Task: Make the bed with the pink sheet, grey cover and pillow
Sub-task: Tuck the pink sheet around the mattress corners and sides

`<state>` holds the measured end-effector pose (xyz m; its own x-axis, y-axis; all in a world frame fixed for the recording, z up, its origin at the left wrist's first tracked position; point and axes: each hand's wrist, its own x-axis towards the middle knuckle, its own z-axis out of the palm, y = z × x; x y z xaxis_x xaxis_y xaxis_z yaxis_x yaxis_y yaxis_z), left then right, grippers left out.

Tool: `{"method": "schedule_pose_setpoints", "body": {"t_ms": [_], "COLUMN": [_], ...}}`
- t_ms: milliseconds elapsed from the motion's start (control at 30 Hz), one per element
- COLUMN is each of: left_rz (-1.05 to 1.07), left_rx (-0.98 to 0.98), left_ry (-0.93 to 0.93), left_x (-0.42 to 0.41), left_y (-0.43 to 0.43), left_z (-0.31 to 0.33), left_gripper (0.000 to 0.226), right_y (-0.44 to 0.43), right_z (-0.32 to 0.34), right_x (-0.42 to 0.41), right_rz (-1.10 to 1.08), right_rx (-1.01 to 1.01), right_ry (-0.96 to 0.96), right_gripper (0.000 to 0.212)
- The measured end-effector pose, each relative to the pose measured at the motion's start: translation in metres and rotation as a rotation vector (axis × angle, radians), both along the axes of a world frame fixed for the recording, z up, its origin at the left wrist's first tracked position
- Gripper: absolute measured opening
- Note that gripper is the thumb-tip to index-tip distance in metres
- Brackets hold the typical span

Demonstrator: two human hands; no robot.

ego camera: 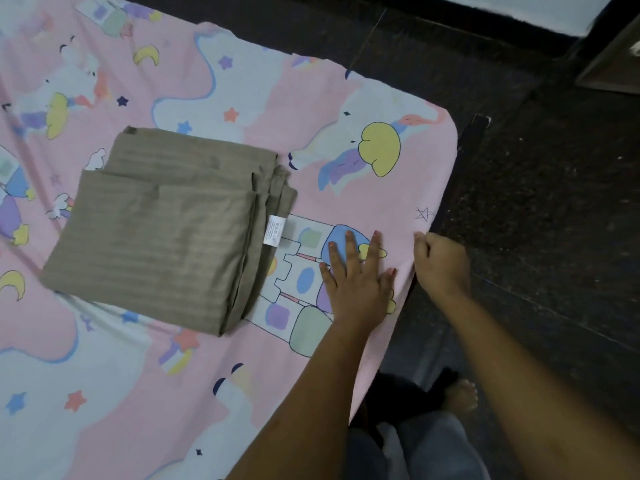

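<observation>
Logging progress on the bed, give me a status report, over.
Left hand flat on pink sheet near the edge. Right hand pinching the sheet's edge. Grey cover folded, lying on the sheet. No pillow in view.

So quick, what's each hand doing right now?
Left hand: open, pressing flat on the pink cartoon-printed sheet.
Right hand: closed, gripping that sheet's edge.

The dark floor (540, 209) has little pale specks on it. A brown wooden thing (613, 64) stands in the top right corner, only partly seen.
</observation>
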<state>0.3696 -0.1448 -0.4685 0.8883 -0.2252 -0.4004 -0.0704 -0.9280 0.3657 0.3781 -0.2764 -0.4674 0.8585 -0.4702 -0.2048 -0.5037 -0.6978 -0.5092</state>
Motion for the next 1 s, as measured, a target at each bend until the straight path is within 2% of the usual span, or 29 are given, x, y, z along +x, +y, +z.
{"method": "schedule_pose_setpoints", "body": {"t_ms": [133,233,333,467,567,667,833,1000], "left_rz": [-0.125,-0.12,-0.095,-0.047,-0.009,0.017,0.032,0.047], "left_rx": [0.03,0.065,0.078,0.071,0.087,0.097,0.09,0.083], "left_ry": [0.0,0.0,-0.032,-0.018,-0.03,-0.035,-0.045,-0.034], "left_x": [0.014,0.027,0.04,0.058,0.065,0.072,0.08,0.087], "left_y": [-0.017,-0.034,-0.051,-0.071,-0.084,-0.094,-0.113,-0.123], "left_z": [0.008,0.006,0.004,0.005,0.005,0.005,0.009,0.011], "left_gripper": [0.065,0.059,0.06,0.06,0.061,0.063,0.06,0.061], "right_y": [-0.018,-0.028,-0.039,-0.07,-0.087,-0.098,-0.123,-0.127], "right_z": [-0.009,-0.014,-0.01,0.002,0.009,0.01,0.009,-0.001], "right_x": [-0.013,-0.013,-0.002,0.046,0.093,0.118,0.115,0.109], "right_rz": [0.001,0.029,0.067,-0.011,-0.075,-0.055,0.039,0.014], "right_rx": [-0.002,0.048,0.215,0.435,0.487,0.492,0.294,0.343], "right_ry": [-0.008,0.021,0.083,0.111,0.182,0.251,0.182,0.186], "right_gripper": [0.04,0.038,0.034,0.022,0.037,0.037,0.039,0.036]}}
